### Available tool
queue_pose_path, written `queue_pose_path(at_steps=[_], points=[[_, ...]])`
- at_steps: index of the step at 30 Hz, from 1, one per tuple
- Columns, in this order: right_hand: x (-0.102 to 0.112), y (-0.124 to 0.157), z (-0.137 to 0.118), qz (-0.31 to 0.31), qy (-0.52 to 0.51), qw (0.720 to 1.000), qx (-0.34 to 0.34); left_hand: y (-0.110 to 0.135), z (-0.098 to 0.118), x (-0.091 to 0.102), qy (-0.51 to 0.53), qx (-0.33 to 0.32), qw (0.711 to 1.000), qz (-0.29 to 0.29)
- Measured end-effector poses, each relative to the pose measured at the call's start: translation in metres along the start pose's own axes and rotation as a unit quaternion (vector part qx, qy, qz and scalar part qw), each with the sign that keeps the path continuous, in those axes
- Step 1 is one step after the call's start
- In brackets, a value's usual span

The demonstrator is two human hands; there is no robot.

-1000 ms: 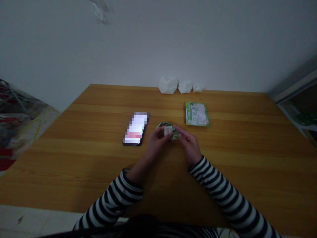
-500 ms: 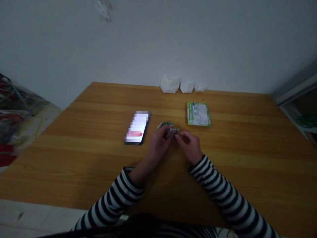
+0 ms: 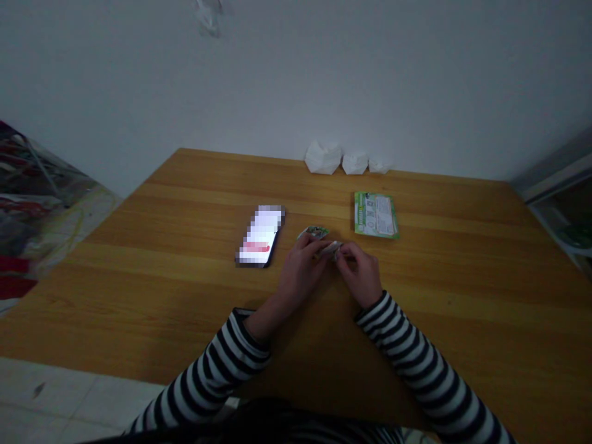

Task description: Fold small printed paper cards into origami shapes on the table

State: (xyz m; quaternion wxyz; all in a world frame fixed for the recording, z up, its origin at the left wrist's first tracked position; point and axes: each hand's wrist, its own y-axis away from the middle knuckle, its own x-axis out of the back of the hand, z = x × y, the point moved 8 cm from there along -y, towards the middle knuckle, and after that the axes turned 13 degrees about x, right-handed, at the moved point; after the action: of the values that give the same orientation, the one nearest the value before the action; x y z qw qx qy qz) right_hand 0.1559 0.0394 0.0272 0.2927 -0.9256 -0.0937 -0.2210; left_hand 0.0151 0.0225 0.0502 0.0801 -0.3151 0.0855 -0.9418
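Note:
My left hand (image 3: 300,269) and my right hand (image 3: 363,275) meet over the middle of the wooden table (image 3: 185,246). Between their fingertips they pinch a small whitish crumpled wrapper (image 3: 330,248). Its kind is hard to make out in the dim light. Just beyond my left fingers shows a green and dark printed wrapper piece (image 3: 316,231); whether it joins the part in my fingers cannot be told. Farther back on the right lies a flat green and white printed packet (image 3: 376,214).
A phone (image 3: 260,237) with a lit screen lies left of my hands. Three folded white paper shapes (image 3: 322,158) stand along the wall at the table's back edge. A glass-fronted cabinet (image 3: 567,209) is at the right, and clutter (image 3: 32,197) lies on the floor at the left.
The wrapper between my fingers has turned and shows a longer whitish side. Both hands stay close together in nearly the same place, and the whole view has shifted slightly.

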Motion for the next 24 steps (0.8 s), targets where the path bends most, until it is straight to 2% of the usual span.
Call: queue_pose_path(at_steps=[5,11,17,24], points=[[-0.001,0.002,0.002,0.0,-0.012,1.0,-0.008,0.001,-0.002,-0.008,0.026,-0.019,0.999,-0.038],[0.002,0.002,0.001,0.015,0.021,1.0,-0.016,0.006,-0.005,-0.012,0.023,0.014,0.998,-0.055],[0.0,0.002,0.001,0.015,-0.005,1.0,-0.026,-0.004,-0.011,-0.014,0.076,0.051,0.992,-0.085],[-0.001,0.002,0.0,-0.001,0.007,0.999,-0.034,0.002,-0.002,-0.012,0.035,0.005,0.997,-0.067]])
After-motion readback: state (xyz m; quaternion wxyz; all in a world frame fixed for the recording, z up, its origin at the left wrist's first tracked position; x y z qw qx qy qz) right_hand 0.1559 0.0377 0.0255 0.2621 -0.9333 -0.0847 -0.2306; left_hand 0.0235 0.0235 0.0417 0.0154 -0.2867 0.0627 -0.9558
